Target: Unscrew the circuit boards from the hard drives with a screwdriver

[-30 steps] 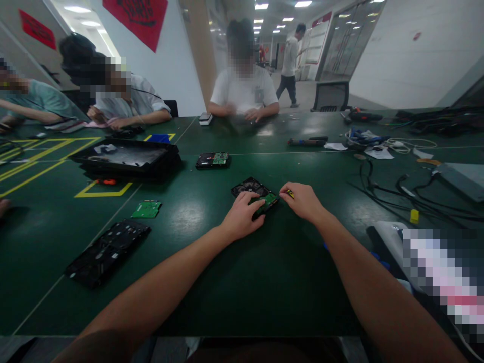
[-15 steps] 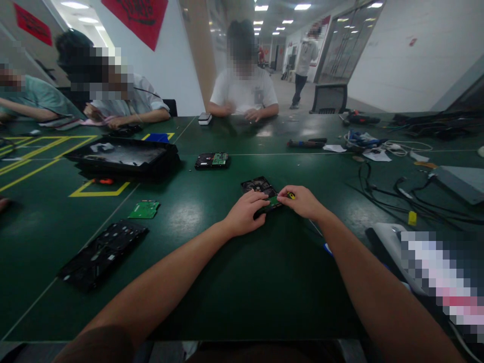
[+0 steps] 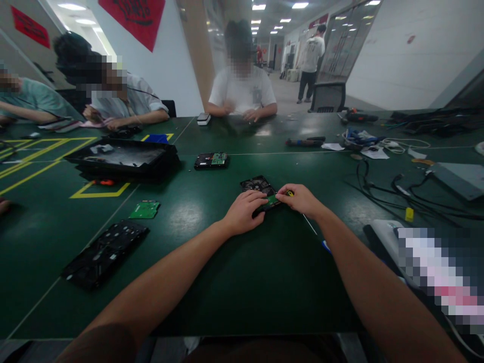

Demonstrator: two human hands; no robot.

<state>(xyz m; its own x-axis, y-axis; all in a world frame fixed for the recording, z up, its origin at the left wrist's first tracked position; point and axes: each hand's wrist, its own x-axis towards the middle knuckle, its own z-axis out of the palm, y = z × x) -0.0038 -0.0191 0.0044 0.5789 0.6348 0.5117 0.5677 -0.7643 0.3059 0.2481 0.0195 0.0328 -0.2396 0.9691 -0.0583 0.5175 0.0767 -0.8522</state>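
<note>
Both hands sat on the hard drive (image 3: pixel 259 187): your left hand (image 3: pixel 242 214) clamped its near edge to pin it flat, your right hand (image 3: pixel 301 199) pinched a yellow-tipped tool (image 3: pixel 289 193) beside those fingers.

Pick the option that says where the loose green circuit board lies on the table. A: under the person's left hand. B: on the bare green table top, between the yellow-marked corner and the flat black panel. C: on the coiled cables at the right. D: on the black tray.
B: the loose green circuit board lies flat on the table, just beyond the flat black panel and nearer than the yellow-marked corner.
</note>
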